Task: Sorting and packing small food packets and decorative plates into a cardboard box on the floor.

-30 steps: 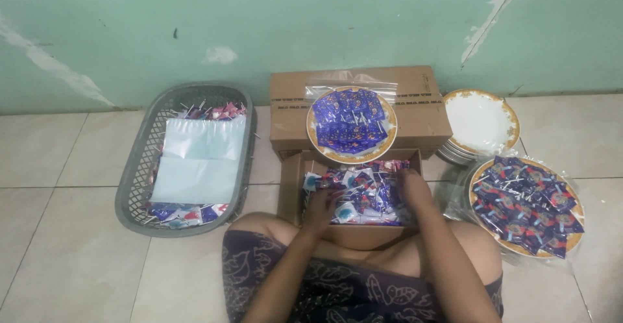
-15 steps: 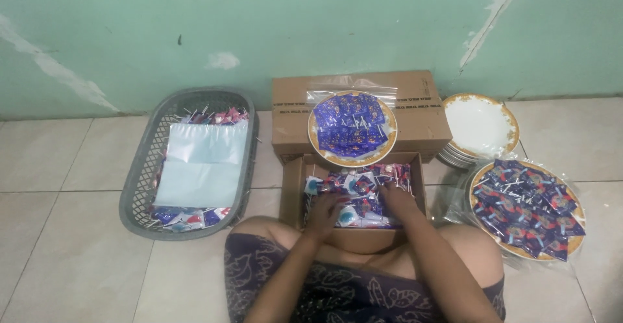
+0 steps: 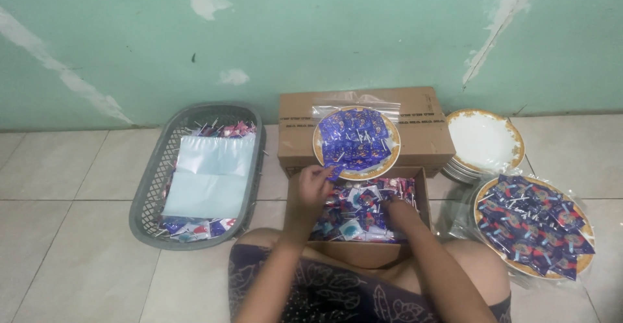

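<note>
Left hand [image 3: 311, 190] raised to the near rim of the gold-rimmed plate of blue candy packets [image 3: 356, 142] atop the closed brown carton [image 3: 422, 135], fingers pinched on one blue wrapped sweet [image 3: 334, 169]. Right hand [image 3: 397, 211] buried among sweets in the open cardboard box [image 3: 423, 193], finger state impossible to tell.

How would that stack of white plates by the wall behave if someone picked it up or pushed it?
The stack of white plates looks like glazed ceramic with gold rims, so it is probably stiff, breakable and heavy for its size. Several plates lie nested, so a shove might slide the top ones. On the smooth floor tiles the stack would likely skid rather than tip.
</note>
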